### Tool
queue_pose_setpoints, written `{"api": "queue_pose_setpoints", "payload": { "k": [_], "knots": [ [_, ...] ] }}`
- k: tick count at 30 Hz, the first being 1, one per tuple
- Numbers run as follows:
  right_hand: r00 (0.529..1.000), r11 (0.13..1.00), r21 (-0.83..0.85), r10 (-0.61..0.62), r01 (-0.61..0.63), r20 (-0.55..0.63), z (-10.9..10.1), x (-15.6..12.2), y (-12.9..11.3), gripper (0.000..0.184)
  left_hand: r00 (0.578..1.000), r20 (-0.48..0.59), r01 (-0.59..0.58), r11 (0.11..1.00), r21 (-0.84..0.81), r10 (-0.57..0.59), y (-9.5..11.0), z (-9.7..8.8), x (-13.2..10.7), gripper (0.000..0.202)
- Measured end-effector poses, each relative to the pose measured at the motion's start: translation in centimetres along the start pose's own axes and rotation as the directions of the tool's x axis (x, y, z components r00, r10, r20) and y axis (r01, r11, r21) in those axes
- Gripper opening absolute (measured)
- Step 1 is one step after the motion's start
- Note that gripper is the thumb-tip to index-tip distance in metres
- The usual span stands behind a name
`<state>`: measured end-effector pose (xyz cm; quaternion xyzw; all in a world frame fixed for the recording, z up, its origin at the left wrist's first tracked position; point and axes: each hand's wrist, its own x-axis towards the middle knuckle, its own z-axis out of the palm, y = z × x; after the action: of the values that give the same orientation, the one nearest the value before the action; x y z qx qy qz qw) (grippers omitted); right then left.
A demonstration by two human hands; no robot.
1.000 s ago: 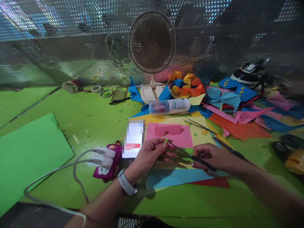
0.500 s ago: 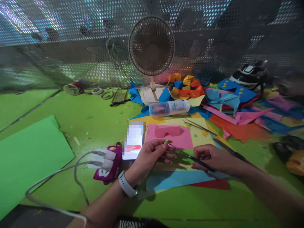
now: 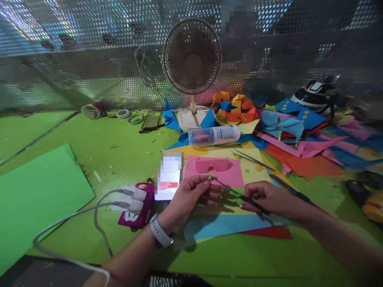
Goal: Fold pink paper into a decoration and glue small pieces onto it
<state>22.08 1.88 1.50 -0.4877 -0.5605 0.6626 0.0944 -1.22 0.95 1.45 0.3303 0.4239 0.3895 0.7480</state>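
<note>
A tiny green paper scrap (image 3: 210, 177) sits at the near edge of the pink sheet (image 3: 223, 172), pinched between thumb and forefinger of the left hand (image 3: 187, 196). The right hand (image 3: 269, 197), right of that sheet's near corner, is closed around thin tweezers (image 3: 236, 194) whose tips meet the scrap. The step in hand looks like passing the scrap between fingers and tool. That calls for a steady tip and a light pinch, since the piece is so small.

A blue sheet (image 3: 221, 225) lies nearer than the pink sheet, a phone (image 3: 168, 177) just left of it, a clear bottle (image 3: 214, 134) and a fan (image 3: 192, 59) beyond it. Loose coloured paper (image 3: 287, 131) is heaped to its right. All rest on a green table (image 3: 119, 147) backed by a perforated metal wall (image 3: 74, 59).
</note>
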Motion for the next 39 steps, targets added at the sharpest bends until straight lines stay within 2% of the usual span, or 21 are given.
{"api": "queue_pose_setpoints", "payload": {
  "k": [18,28,32,39],
  "knots": [
    [0.998,0.999,-0.018,0.046,-0.047,-0.048,0.1,0.0,-0.5,0.044,1.0,0.002,0.019,1.0,-0.02,-0.019,-0.1,-0.1,-0.1,0.019],
    [0.999,1.0,-0.023,-0.018,0.017,-0.049,-0.1,0.4,0.4,0.041,0.999,0.017,-0.04,0.999,-0.016,0.041,-0.1,-0.2,-0.1,0.017],
    [1.0,1.0,-0.005,-0.018,0.018,-0.01,0.0,0.4,0.7,0.038,0.998,0.004,-0.066,0.998,0.004,0.066,-0.1,-0.2,0.0,0.02],
    [1.0,1.0,0.026,-0.016,0.015,0.018,0.3,0.5,0.8,0.034,1.0,-0.003,-0.024,1.0,-0.013,0.024,-0.2,-0.1,0.0,0.019]
  ]
}}
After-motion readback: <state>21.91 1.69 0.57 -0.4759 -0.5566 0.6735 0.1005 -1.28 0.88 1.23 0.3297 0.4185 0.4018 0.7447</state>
